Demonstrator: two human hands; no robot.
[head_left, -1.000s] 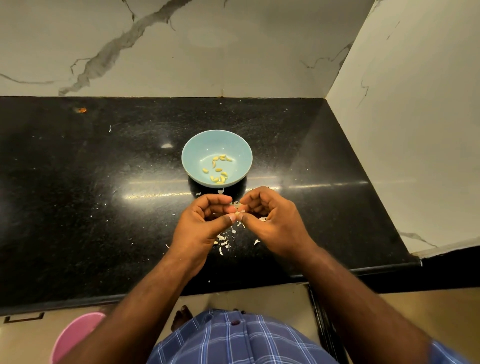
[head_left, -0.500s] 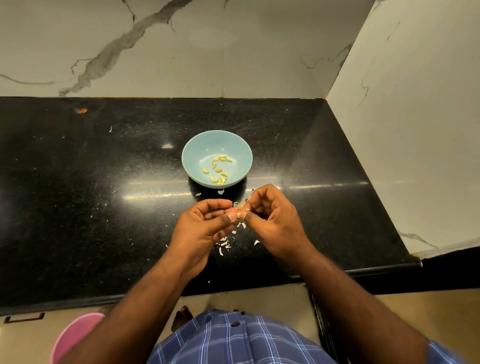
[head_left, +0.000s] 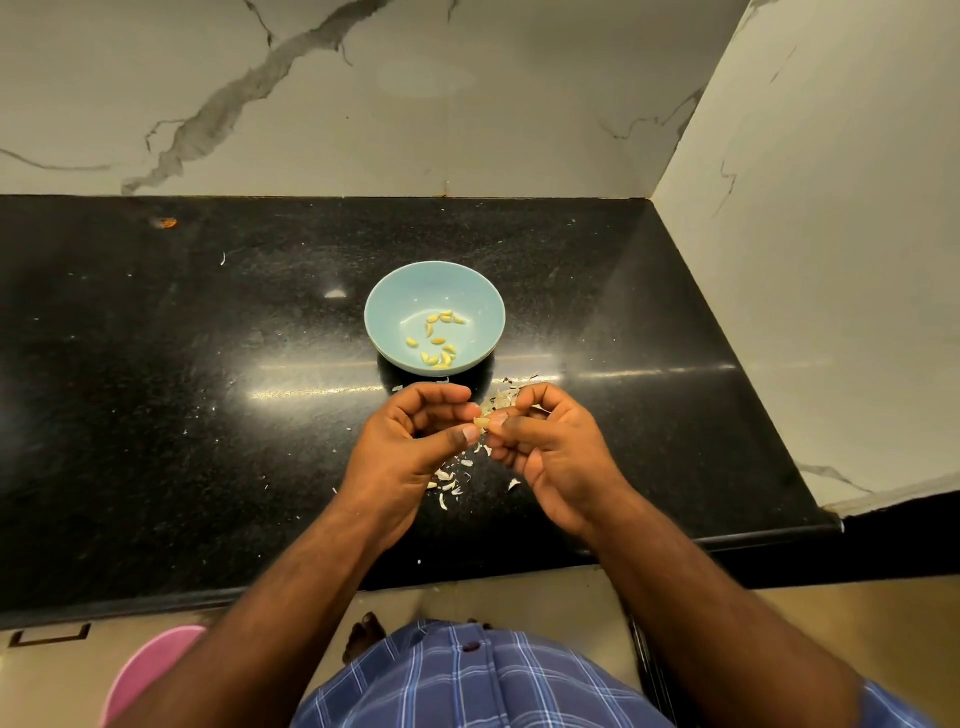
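Clove (head_left: 482, 424) half-hidden: left hand (head_left: 410, 449), right hand (head_left: 553, 457)

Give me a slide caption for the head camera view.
The left hand and right hand pinch a clove above scattered skins on the black counter, with peeled cloves in the blue bowl beyond.

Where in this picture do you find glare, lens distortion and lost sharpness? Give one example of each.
Head view, glare: a long bright streak crosses the black countertop just nearer than the blue bowl. Head view, distortion: the wide lens makes the forearms loom large toward the bottom. Head view, sharpness: the piece pinched between left hand and right hand is too small and soft to identify.
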